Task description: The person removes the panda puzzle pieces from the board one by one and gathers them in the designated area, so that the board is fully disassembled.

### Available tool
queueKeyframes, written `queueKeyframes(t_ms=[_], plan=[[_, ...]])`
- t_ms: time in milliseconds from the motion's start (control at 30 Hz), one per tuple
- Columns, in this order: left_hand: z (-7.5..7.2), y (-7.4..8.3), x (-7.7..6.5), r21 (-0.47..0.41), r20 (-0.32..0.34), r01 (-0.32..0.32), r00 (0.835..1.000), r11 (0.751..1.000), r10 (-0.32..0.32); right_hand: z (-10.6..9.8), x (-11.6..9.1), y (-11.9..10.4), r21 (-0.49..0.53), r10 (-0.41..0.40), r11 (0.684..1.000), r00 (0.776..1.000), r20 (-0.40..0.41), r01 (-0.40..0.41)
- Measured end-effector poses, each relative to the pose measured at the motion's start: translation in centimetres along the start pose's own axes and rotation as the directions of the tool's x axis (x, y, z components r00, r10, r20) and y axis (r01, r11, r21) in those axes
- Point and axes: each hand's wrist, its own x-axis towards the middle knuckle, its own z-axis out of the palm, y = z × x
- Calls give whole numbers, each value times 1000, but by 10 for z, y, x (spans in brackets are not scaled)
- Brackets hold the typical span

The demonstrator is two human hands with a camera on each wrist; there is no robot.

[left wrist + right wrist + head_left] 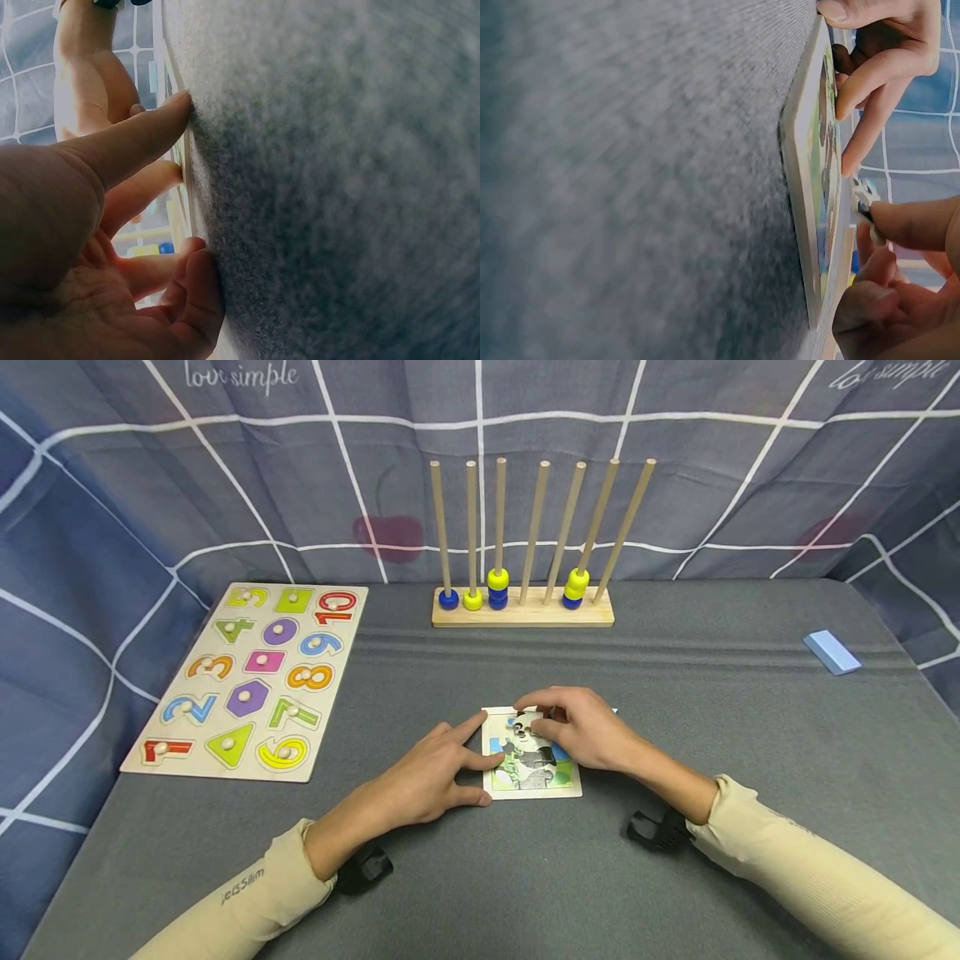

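Fingers of your right hand (588, 731) pinch a panda-faced piece (522, 725) above the flat, pale-rimmed puzzle board (534, 793); your left hand (420, 777) touches its left edge, fingers extended. Fuzzy grey tabletop (510, 877) spreads out on the near side.

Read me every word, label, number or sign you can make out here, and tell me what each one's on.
"love simple": upper left of the backdrop cloth.
"simple": upper right of the same cloth; the word before it is cut off and unclear.
"1", "2", "3", "4", "5", "6", "7", "8", "9", "10": the number board.
Left sleeve: lettering too small to read surely.
Panda puzzle: no lettering visible.
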Motion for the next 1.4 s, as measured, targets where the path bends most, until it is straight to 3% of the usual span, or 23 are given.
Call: queueKeyframes(t_ms=[167, 533, 833, 1100, 1233, 1400], plan=[[0, 1, 0, 8, -3, -3, 1000, 1000, 3, -5, -8, 4, 64, 8, 998, 1000, 6, -9], [0, 1, 0, 10, -5, -1, 1000, 1000, 1, -29, -40, 16, 95, 82, 993, 995, -60, -76], [-1, 2, 0, 14, -3, -8, 1000, 1000, 8, -59, -71, 34, 87, 150, 987, 978, -143, -139], [-1, 2, -1, 19, -5, -9, 1000, 1000, 9, -67, -87, 50, 100, 212, 975, 962, -173, -197], [0, 2, -1, 23, -10, -14, 1000, 1000, 14, -68, -87, 54, 58, 201, 980, 959, -199, -193], [1, 2, -1, 21, -13, -17, 1000, 1000, 17, -65, -84, 54, -86, 164, 978, 957, -240, -189]])
